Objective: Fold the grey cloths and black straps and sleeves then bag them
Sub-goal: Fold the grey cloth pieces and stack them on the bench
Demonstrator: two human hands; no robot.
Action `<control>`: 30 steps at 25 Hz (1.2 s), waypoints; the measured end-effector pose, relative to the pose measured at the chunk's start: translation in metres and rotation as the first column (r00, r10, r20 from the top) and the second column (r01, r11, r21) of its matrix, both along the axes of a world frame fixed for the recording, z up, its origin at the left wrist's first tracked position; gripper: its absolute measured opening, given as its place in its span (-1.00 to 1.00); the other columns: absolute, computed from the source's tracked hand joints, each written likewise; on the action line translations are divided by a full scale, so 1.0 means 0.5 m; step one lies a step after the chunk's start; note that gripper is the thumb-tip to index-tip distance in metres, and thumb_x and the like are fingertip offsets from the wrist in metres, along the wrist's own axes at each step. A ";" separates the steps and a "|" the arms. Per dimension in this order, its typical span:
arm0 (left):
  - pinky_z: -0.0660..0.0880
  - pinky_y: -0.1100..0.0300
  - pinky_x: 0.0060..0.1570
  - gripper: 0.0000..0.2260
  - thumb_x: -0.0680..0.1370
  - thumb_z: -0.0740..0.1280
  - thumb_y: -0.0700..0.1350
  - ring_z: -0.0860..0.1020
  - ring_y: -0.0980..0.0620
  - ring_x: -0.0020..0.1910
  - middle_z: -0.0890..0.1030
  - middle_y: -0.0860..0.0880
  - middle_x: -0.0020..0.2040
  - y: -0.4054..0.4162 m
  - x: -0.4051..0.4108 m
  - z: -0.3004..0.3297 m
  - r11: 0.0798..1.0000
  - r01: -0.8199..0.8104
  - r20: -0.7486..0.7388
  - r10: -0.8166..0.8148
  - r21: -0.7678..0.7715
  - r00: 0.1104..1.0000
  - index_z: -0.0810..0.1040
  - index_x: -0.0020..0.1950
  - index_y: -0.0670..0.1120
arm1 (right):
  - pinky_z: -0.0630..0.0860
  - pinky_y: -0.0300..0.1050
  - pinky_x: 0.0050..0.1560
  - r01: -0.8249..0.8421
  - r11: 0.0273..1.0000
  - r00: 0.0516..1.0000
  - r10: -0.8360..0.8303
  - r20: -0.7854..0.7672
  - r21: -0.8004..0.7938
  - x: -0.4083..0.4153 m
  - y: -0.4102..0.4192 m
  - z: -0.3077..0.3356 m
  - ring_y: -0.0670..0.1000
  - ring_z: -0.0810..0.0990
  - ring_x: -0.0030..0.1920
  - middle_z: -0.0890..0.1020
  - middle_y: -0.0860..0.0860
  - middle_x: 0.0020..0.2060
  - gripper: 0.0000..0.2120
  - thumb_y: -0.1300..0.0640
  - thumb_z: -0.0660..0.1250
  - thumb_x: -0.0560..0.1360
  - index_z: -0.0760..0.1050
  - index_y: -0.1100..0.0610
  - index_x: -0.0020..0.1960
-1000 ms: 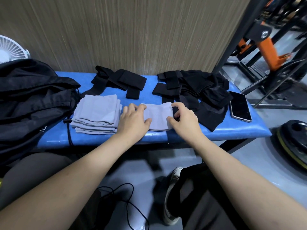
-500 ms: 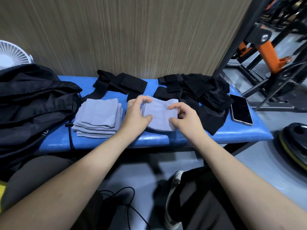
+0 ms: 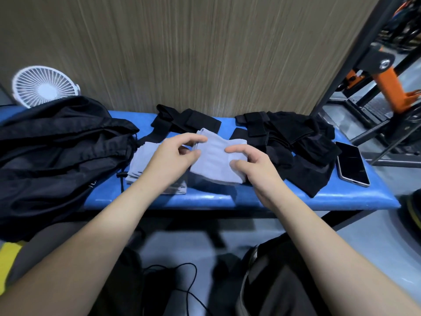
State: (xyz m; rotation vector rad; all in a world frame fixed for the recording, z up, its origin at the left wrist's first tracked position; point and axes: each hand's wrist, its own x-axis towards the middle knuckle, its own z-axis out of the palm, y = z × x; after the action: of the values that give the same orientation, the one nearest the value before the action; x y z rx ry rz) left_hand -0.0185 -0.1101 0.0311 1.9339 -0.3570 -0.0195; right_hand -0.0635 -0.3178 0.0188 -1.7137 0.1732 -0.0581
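Your left hand (image 3: 173,156) and right hand (image 3: 255,165) pinch the folded grey cloth (image 3: 216,160), lifted off the bench. Stack of grey cloths (image 3: 141,160) lies left, nearest your left hand.

A long blue padded bench (image 3: 341,197) stands against a brown wood-grain wall panel (image 3: 205,53). A black-screened smartphone (image 3: 352,163) lies flat near the bench's right end. A small round white fan (image 3: 43,86) stands at the far left. An orange and black metal gym frame (image 3: 387,83) occupies the right background. A thin black cable (image 3: 182,283) loops on the grey floor.
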 end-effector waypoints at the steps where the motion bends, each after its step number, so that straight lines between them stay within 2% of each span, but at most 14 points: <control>1: 0.37 0.30 -0.28 -0.71 0.55 0.37 -0.24 0.39 0.14 -0.39 0.61 0.05 -0.27 0.021 0.002 0.003 1.000 -0.015 0.008 0.015 0.002 1.000 0.66 0.13 0.13 | 0.31 -0.22 -0.34 -0.015 1.000 1.000 0.015 0.014 -0.002 0.005 0.014 0.002 -0.02 0.34 -0.30 0.42 0.01 -0.30 -0.68 0.32 0.34 0.44 0.66 -0.03 0.05; 2: 0.39 0.22 -0.23 -0.70 0.54 0.38 -0.23 0.40 0.09 -0.36 0.61 -0.17 -0.18 0.042 0.006 0.005 0.999 -0.036 0.021 0.036 0.009 0.999 0.66 0.12 0.14 | 0.33 -0.25 -0.34 -0.035 0.999 0.999 0.035 0.033 -0.002 0.011 0.033 0.004 -0.03 0.34 -0.30 0.43 -0.01 -0.30 -0.69 0.31 0.36 0.45 0.65 -0.04 0.06; 3: 0.39 0.18 -0.20 -0.70 0.54 0.38 -0.24 0.40 0.05 -0.32 0.59 -0.28 -0.13 0.063 0.009 0.006 0.998 -0.059 0.033 0.058 0.013 0.998 0.67 0.12 0.14 | 0.36 -0.25 -0.33 -0.054 0.999 0.997 0.054 0.055 0.003 0.016 0.052 0.005 -0.04 0.37 -0.29 0.47 -0.02 -0.26 -0.70 0.29 0.38 0.46 0.65 -0.04 0.06; 4: 0.39 0.17 -0.19 -0.70 0.53 0.37 -0.26 0.40 0.02 -0.30 0.57 -0.28 -0.14 0.082 0.013 0.007 0.996 -0.085 0.039 0.084 0.011 0.996 0.67 0.11 0.13 | 0.40 -0.23 -0.30 -0.072 0.997 0.994 0.071 0.078 0.018 0.023 0.072 0.005 -0.04 0.41 -0.27 0.53 0.01 -0.19 -0.72 0.29 0.39 0.46 0.64 -0.04 0.06; 6: 0.38 0.20 -0.19 -0.69 0.53 0.35 -0.27 0.40 0.02 -0.27 0.52 -0.12 -0.17 0.120 0.016 0.011 0.989 -0.147 0.040 0.147 0.013 0.988 0.67 0.11 0.10 | 0.48 -0.14 -0.25 -0.090 0.995 0.991 0.086 0.103 0.041 0.039 0.113 0.003 0.00 0.45 -0.25 0.55 0.08 -0.10 -0.75 0.28 0.41 0.47 0.64 0.01 0.06; 9: 0.37 0.21 -0.22 -0.70 0.53 0.34 -0.27 0.39 0.10 -0.30 0.48 -0.02 -0.20 0.162 0.020 0.004 0.975 -0.217 0.036 0.215 0.041 0.976 0.66 0.15 0.05 | 0.48 -0.11 -0.26 -0.083 0.996 0.989 0.085 0.123 -0.017 0.065 0.164 -0.009 0.02 0.42 -0.33 0.47 0.03 -0.22 -0.79 0.28 0.42 0.46 0.64 0.03 0.03; 12: 0.36 0.19 -0.25 -0.71 0.52 0.38 -0.20 0.37 0.10 -0.36 0.44 0.00 -0.28 0.183 0.028 -0.010 0.952 -0.258 0.055 0.252 0.164 0.966 0.63 0.19 0.07 | 0.40 -0.12 -0.22 -0.035 0.994 0.989 0.049 0.140 -0.100 0.092 0.193 -0.023 0.01 0.36 -0.32 0.37 -0.10 -0.34 -0.79 0.25 0.41 0.44 0.64 -0.03 -0.02; 15: 0.36 0.32 -0.22 -0.68 0.53 0.40 -0.14 0.45 0.11 -0.29 0.52 -0.06 -0.10 0.195 0.035 -0.020 0.911 -0.272 0.072 0.263 0.309 0.962 0.59 0.27 0.06 | 0.33 -0.29 -0.19 -0.012 0.957 0.988 0.057 0.147 -0.290 0.111 0.208 -0.037 -0.10 0.37 -0.31 0.39 -0.07 -0.25 -0.81 0.18 0.42 0.46 0.62 -0.01 0.05; 17: 0.31 0.41 -0.22 -0.66 0.55 0.38 -0.10 0.48 0.13 -0.19 0.49 -0.02 0.03 0.197 0.037 -0.025 0.889 -0.264 0.079 0.253 0.374 0.964 0.55 0.33 0.07 | 0.30 -0.38 -0.20 -0.044 0.905 0.989 0.100 0.110 -0.423 0.115 0.212 -0.045 -0.13 0.40 -0.21 0.43 -0.05 -0.13 -0.79 0.11 0.43 0.48 0.60 -0.01 0.11; 19: 0.29 0.40 -0.20 -0.67 0.57 0.35 -0.08 0.47 0.16 -0.15 0.46 0.03 0.04 0.194 0.034 -0.026 0.880 -0.250 0.091 0.233 0.403 0.968 0.53 0.34 0.08 | 0.29 -0.38 -0.17 -0.096 0.875 0.987 0.144 0.067 -0.475 0.114 0.214 -0.049 -0.10 0.41 -0.12 0.44 -0.05 -0.06 -0.76 0.07 0.44 0.48 0.57 -0.01 0.14; 22: 0.40 0.27 -0.10 -0.68 0.57 0.34 -0.13 0.48 0.14 -0.18 0.47 0.04 0.04 0.193 0.030 -0.019 0.905 -0.263 0.128 0.232 0.335 0.964 0.57 0.31 0.08 | 0.31 -0.37 -0.15 -0.067 0.884 0.981 0.143 0.131 -0.463 0.106 0.211 -0.043 -0.15 0.44 -0.14 0.50 -0.09 -0.08 -0.75 0.09 0.45 0.47 0.58 -0.01 0.15; 25: 0.46 0.17 -0.04 -0.70 0.57 0.32 -0.15 0.48 0.10 -0.20 0.49 0.04 0.05 0.194 0.030 -0.014 0.929 -0.284 0.116 0.263 0.237 0.958 0.60 0.28 0.08 | 0.36 -0.30 -0.18 -0.046 0.948 0.987 0.092 0.133 -0.314 0.101 0.204 -0.037 -0.17 0.44 -0.32 0.45 -0.18 -0.29 -0.78 0.13 0.44 0.48 0.61 0.01 0.12; 27: 0.37 0.21 -0.06 -0.69 0.59 0.30 -0.11 0.50 0.09 -0.09 0.46 0.05 0.10 0.194 0.032 -0.021 0.914 -0.244 0.060 0.238 0.324 0.969 0.55 0.33 0.09 | 0.36 -0.24 -0.14 -0.097 0.923 0.989 0.130 0.065 -0.373 0.100 0.203 -0.043 -0.17 0.43 -0.30 0.44 -0.18 -0.29 -0.79 0.10 0.42 0.50 0.59 0.01 0.13; 30: 0.32 0.21 0.09 -0.67 0.62 0.27 -0.05 0.44 0.03 0.20 0.38 0.08 0.20 0.194 0.031 -0.038 0.885 -0.192 -0.006 0.214 0.425 0.977 0.46 0.38 0.15 | 0.41 -0.12 -0.07 -0.145 0.848 0.984 0.179 0.018 -0.510 0.097 0.208 -0.054 -0.15 0.44 -0.20 0.40 -0.12 -0.17 -0.77 0.02 0.39 0.53 0.53 -0.07 0.18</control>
State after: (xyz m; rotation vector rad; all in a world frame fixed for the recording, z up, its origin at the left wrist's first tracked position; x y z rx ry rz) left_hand -0.0031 -0.0133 0.0119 2.3902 -0.1149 -0.0108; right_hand -0.0149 -0.2135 -0.0080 -2.2475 -0.0456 -0.0350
